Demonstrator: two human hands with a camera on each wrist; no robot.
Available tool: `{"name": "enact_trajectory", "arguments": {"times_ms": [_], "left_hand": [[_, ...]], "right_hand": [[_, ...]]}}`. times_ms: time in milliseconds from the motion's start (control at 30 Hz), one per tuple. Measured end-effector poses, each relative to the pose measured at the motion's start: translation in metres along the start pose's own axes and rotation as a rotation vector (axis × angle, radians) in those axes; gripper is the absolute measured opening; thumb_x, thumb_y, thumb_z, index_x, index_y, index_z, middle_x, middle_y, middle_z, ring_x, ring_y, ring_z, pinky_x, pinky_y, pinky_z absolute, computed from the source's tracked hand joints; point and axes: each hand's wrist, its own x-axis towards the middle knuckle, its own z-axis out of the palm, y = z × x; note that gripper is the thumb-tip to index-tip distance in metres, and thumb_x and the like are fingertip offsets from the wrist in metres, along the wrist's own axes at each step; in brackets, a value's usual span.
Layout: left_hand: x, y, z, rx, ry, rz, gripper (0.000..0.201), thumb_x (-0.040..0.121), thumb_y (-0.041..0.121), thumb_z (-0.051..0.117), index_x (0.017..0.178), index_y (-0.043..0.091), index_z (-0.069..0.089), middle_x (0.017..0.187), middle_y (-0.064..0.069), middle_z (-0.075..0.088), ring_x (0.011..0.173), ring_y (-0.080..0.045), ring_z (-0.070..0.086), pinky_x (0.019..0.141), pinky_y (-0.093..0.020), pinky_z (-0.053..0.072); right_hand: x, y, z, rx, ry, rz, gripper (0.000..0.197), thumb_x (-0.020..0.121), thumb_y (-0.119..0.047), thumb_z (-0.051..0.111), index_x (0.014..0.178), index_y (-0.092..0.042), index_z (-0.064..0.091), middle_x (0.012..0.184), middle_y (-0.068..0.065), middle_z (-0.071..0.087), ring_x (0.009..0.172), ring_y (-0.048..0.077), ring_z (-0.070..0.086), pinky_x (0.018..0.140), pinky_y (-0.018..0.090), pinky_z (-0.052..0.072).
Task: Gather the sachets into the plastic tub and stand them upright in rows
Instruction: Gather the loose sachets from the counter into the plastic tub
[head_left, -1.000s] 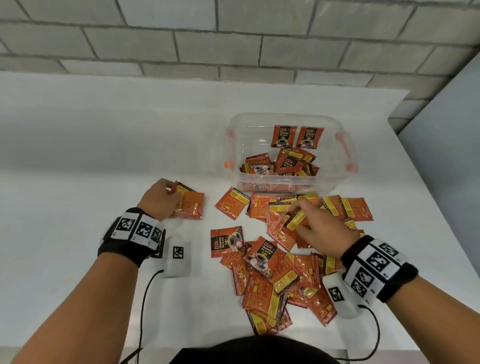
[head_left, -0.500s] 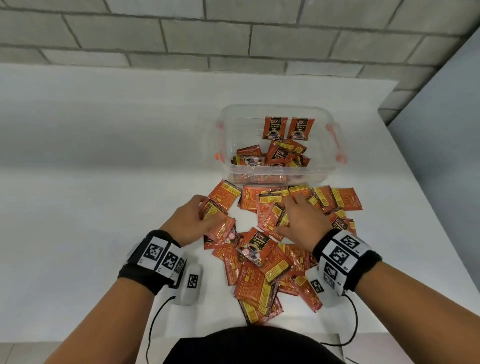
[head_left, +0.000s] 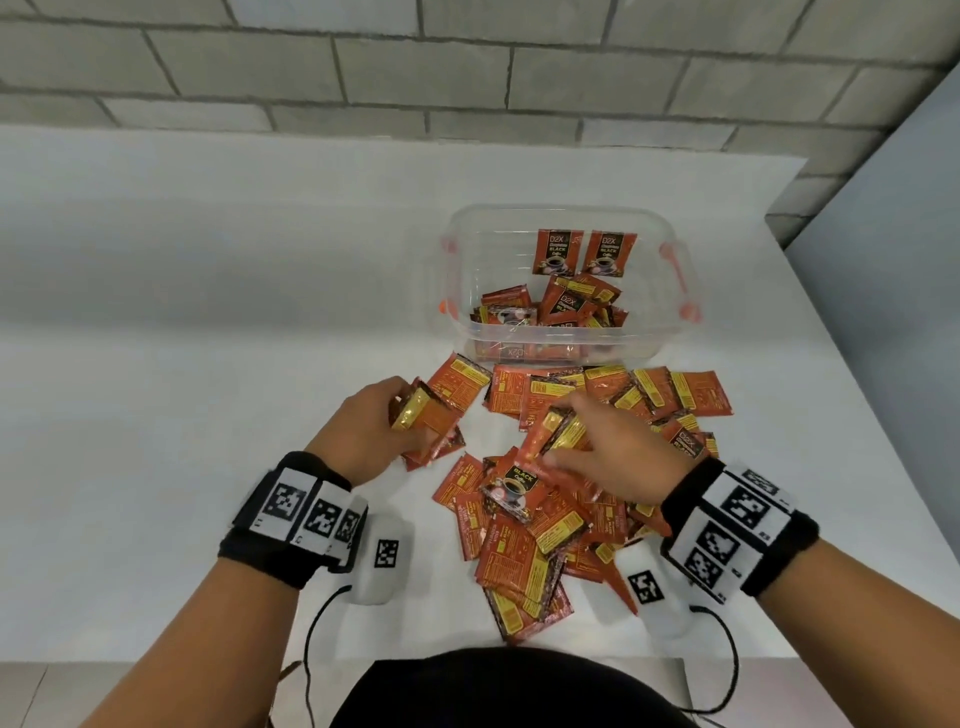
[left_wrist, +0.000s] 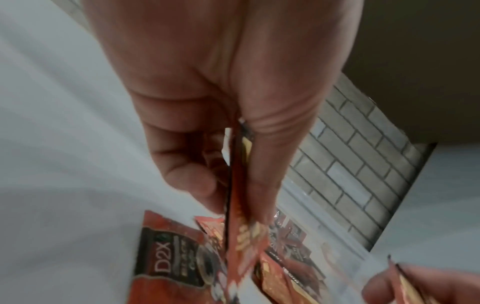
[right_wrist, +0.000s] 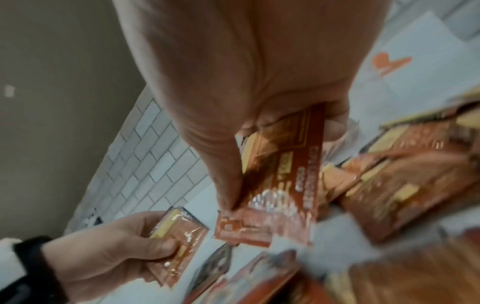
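Tub (head_left: 670, 332) beyond both hands, right hand (head_left: 613, 452) nearer. Left hand (head_left: 363, 431) clasps sachet stack (head_left: 423, 421); right pinches one sachet (right_wrist: 283, 174), long axis toward stack.

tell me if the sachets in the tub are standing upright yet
Mostly not. Two sachets stand against the tub's far wall; the rest lie jumbled.

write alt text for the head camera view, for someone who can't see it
Two hands gather orange coffee sachets on a white table: the left hand grips a small stack, the right hand pinches one sachet. Behind the pile, a clear plastic tub holds two upright sachets.
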Motion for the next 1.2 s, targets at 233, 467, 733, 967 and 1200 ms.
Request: {"name": "enact_trajectory", "arguments": {"times_ms": [233, 467, 733, 967, 1200], "left_hand": [[-0.001, -0.007, 0.022, 0.264, -0.055, -0.059, 0.063, 0.076, 0.021, 0.079, 0.129, 0.011, 0.048, 0.116, -0.01, 0.058, 0.1, -0.022, 0.058, 0.081, -0.029, 0.047], [-0.003, 0.001, 0.029, 0.483, 0.001, -0.135, 0.063, 0.078, 0.032, 0.074, 0.128, 0.011, 0.041, 0.123, -0.011, 0.042, 0.112, -0.027, 0.044, 0.087, -0.034, 0.043], [-0.011, 0.006, 0.018, 0.242, 0.038, -0.094, 0.039, 0.091, 0.017, 0.061, 0.123, 0.009, 0.038, 0.11, -0.008, 0.061, 0.084, -0.018, 0.055, 0.069, -0.027, 0.043], [-0.013, 0.017, -0.008, -0.091, 0.123, -0.064, 0.019, 0.089, 0.013, 0.06, 0.105, 0.016, 0.049, 0.09, 0.002, 0.06, 0.074, -0.005, 0.055, 0.056, -0.019, 0.038], [0.009, 0.072, -0.052, -0.367, 0.274, 0.111, 0.021, 0.085, 0.006, 0.064, 0.092, 0.023, 0.053, 0.088, 0.0, 0.065, 0.077, -0.018, 0.063, 0.066, -0.031, 0.051]], "right_hand": [[0.008, -0.008, 0.029, -0.131, -0.206, 0.053, 0.072, 0.087, -0.042, 0.064, 0.141, -0.006, 0.031, 0.121, 0.011, 0.058, 0.109, 0.023, 0.054, 0.106, 0.032, 0.031], [0.012, -0.008, 0.04, -0.214, -0.093, 0.008, 0.077, 0.082, -0.046, 0.067, 0.144, -0.017, 0.03, 0.138, 0.01, 0.042, 0.127, 0.029, 0.037, 0.103, 0.042, 0.038], [0.01, -0.011, 0.037, -0.075, -0.011, -0.062, 0.065, 0.081, -0.035, 0.073, 0.134, -0.024, 0.038, 0.129, 0.003, 0.04, 0.119, 0.022, 0.042, 0.096, 0.036, 0.041], [0.013, -0.001, 0.02, 0.087, 0.043, -0.083, 0.034, 0.084, -0.035, 0.069, 0.112, -0.032, 0.05, 0.11, -0.003, 0.063, 0.08, 0.015, 0.057, 0.072, 0.029, 0.046], [0.012, -0.002, -0.051, 0.518, 0.179, -0.111, 0.026, 0.086, -0.026, 0.069, 0.108, -0.027, 0.055, 0.106, -0.004, 0.066, 0.085, 0.025, 0.068, 0.078, 0.042, 0.054]]}}
